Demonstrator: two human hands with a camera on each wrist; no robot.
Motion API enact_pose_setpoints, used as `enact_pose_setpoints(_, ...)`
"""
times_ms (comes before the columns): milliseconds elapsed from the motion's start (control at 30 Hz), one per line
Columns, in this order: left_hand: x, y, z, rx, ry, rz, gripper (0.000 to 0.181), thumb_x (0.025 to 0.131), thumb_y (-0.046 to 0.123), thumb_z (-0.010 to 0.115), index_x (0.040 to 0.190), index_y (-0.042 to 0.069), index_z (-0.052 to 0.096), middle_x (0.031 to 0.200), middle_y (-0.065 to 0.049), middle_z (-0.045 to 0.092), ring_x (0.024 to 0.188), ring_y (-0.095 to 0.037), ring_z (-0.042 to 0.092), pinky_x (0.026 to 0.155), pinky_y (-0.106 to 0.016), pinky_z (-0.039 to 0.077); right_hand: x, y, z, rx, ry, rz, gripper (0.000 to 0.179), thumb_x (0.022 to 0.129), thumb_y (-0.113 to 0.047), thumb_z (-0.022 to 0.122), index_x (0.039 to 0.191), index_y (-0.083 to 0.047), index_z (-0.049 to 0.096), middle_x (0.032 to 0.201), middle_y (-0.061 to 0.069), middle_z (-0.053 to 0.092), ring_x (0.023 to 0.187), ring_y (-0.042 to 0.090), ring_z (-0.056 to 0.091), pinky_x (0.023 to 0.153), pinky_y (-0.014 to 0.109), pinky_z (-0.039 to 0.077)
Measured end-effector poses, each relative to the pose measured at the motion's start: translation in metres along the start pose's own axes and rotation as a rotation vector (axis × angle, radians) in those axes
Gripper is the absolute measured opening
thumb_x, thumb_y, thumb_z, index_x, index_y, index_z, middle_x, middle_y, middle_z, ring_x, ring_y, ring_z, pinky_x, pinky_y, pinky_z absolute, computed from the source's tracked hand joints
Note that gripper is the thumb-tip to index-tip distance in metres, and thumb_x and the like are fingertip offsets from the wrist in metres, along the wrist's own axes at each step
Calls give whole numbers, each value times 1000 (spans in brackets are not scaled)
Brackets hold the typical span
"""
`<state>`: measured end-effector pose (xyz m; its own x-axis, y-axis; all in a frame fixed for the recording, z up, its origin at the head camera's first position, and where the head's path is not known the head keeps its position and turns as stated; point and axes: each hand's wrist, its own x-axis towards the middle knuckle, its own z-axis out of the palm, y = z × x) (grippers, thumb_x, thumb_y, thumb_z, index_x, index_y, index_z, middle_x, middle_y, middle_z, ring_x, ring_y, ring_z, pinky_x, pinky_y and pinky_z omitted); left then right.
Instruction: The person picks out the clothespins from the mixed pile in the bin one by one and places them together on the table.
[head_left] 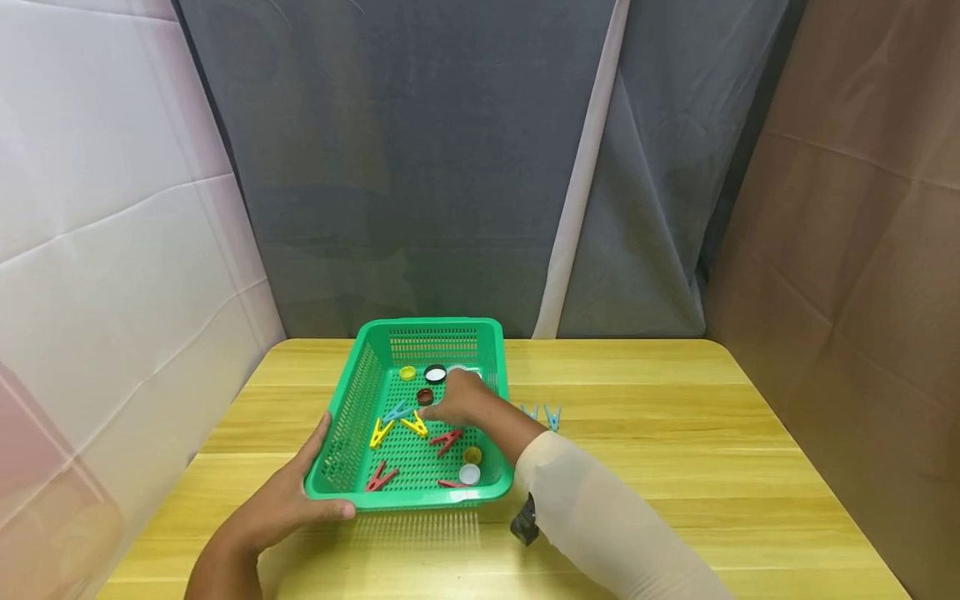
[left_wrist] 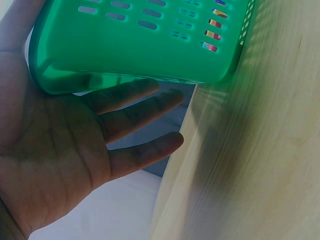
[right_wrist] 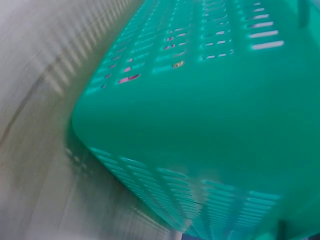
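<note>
A green slotted plastic basket (head_left: 408,500) stands on the table. My left hand (head_left: 281,504) braces its near left corner, thumb along the front rim and forefinger up the left side. In the left wrist view, three straight, spread fingers (left_wrist: 145,110) reach out beside the basket wall (left_wrist: 125,55). My right hand (head_left: 457,400) reaches over the right rim into the basket, its fingertips mostly hidden; I cannot tell whether it holds anything. About it lie yellow clothespins (head_left: 415,425), a blue clothespin (head_left: 397,412), red clothespins (head_left: 447,442), a brown cap (head_left: 425,397) and a black-rimmed lid (head_left: 435,374).
Two light blue clothespins (head_left: 552,418) lie on the table (head_left: 675,467) right of the basket, beyond the right forearm. A white cap (head_left: 469,474) and a gold cap (head_left: 472,455) sit in the near right corner of the basket. Grey curtains (head_left: 420,183) hang behind the table.
</note>
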<state>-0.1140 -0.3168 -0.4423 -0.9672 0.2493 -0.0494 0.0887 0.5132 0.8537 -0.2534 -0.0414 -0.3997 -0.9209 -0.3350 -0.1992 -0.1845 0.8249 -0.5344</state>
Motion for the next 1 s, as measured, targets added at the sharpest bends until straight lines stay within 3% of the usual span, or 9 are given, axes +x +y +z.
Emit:
enact_pose_setpoints(200, 0, 0, -1, -25, 3, 4, 142, 86, 23, 94, 175, 21, -15, 181, -32, -1, 161, -63, 13, 117, -82, 28, -4, -4, -4, -5, 22, 16, 60, 91, -44, 91, 122, 2, 66, 111, 12, 72, 89, 20, 66, 74, 35, 56)
enact_pose_setpoints(367, 1, 0, -1, -36, 2, 3, 142, 85, 23, 95, 175, 23, -15, 181, -32, -2, 161, -63, 12, 118, -83, 27, -6, -6, -5, -35, 10, 17, 45, 87, -40, 95, 92, -3, 71, 87, 8, 74, 75, 18, 68, 68, 32, 54)
enact_pose_setpoints(567, 1, -1, -2, -29, 6, -4, 142, 85, 22, 95, 175, 20, -15, 181, -33, 0, 161, -63, 13, 118, -83, 28, -11, -5, -7, 50, -5, 3, 54, 82, -42, 98, 69, -11, 57, 65, -1, 56, 61, 13, 54, 58, 29, 43)
enact_pose_setpoints(633, 1, -2, -2, -24, 8, -3, 143, 85, 22, 95, 175, 21, -15, 181, -33, 0, 161, -63, 14, 118, -81, 29, -14, -5, -8, 83, -32, -15, 54, 82, -43, 98, 65, -12, 57, 63, -1, 58, 61, 12, 56, 57, 28, 41)
enact_pose_setpoints(733, 0, -2, -2, -2, 8, 0, 142, 86, 23, 95, 175, 22, -16, 181, -33, 2, 160, -61, 18, 118, -74, 36, -19, -6, -9, 133, -78, -29, 47, 83, -39, 98, 66, -9, 66, 66, 7, 73, 66, 18, 73, 58, 28, 42)
enact_pose_setpoints(800, 0, -3, -2, 9, 7, 6, 141, 86, 23, 94, 175, 23, -16, 180, -33, 2, 160, -61, 20, 117, -68, 40, -22, -6, -10, 136, -81, -33, 40, 84, -38, 98, 75, -6, 75, 80, 13, 81, 81, 25, 81, 62, 29, 46)
enact_pose_setpoints(1000, 1, -3, -3, 18, 7, 2, 141, 86, 23, 94, 175, 22, -15, 181, -32, 2, 160, -59, 20, 115, -58, 44, -27, -5, -10, 155, -99, -31, 35, 85, -33, 97, 76, -8, 74, 81, 14, 82, 86, 26, 81, 64, 29, 48)
